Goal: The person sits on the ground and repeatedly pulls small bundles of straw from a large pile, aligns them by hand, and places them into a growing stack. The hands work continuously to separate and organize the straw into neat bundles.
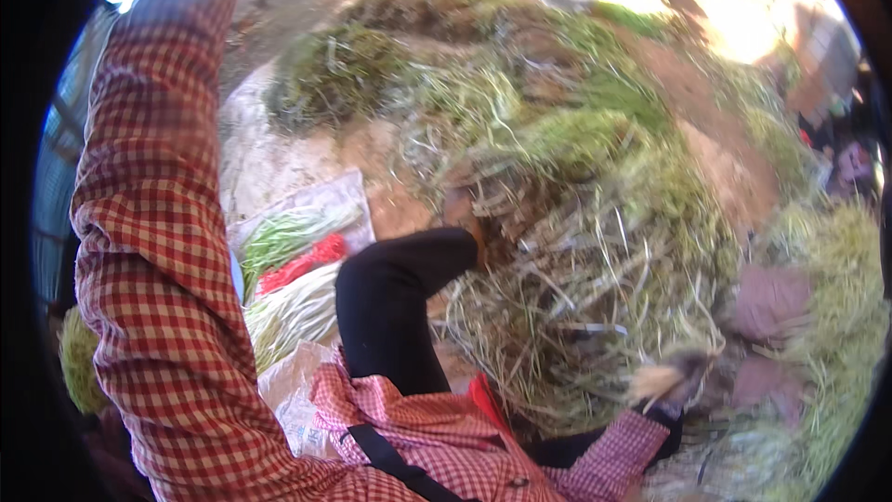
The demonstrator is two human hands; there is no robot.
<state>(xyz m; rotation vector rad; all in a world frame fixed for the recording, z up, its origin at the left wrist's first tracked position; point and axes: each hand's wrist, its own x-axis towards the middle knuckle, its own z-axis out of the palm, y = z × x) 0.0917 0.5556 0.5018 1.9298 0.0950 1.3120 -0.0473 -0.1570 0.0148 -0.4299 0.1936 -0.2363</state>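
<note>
Loose green stalks [595, 270] are heaped in a tangle on the ground, from the middle toward the far side; at the left, paler stalks [297, 311] are laid straight beside red strands [302, 265] on a sheet [350, 193]. Only a small share seems to be done, with most left tangled. The right hand [676, 379] is blurred, so its fingers' state cannot be told; beyond the raised left sleeve [167, 270], the left hand is not shown
</note>
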